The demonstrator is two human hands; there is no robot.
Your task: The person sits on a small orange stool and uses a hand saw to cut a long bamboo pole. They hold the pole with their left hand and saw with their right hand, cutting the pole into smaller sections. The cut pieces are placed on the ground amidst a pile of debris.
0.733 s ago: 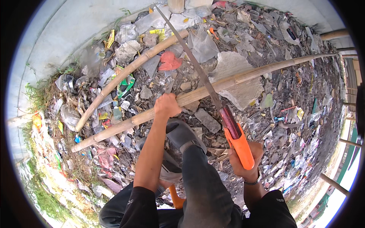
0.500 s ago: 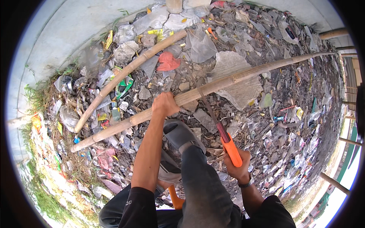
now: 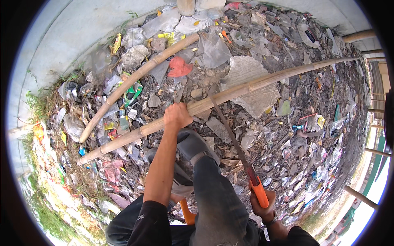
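Observation:
A long bamboo pole [image 3: 287,74] lies slantwise over the littered ground. My left hand [image 3: 177,116] is closed around it, left of the saw, near my grey shoe [image 3: 197,146]. In my right hand [image 3: 264,206] is the orange handle of a handsaw [image 3: 232,139]. Its dark blade reaches away from me to the pole, and only the tip end shows at the pole's far edge. Whether the teeth have cut into the bamboo cannot be made out. A second, shorter bamboo pole [image 3: 139,76] rests farther left.
Rubbish and stones cover the ground, with a broad flat concrete slab [image 3: 260,96] under the pole. A pale wall [image 3: 61,37] curves along the far left. An orange handle [image 3: 188,212] shows beside my leg, and posts [image 3: 361,197] stand at the right.
My right hand has drawn the saw back toward me and slightly right, so less blade extends beyond the pole. My left hand keeps its grip in nearly the same spot.

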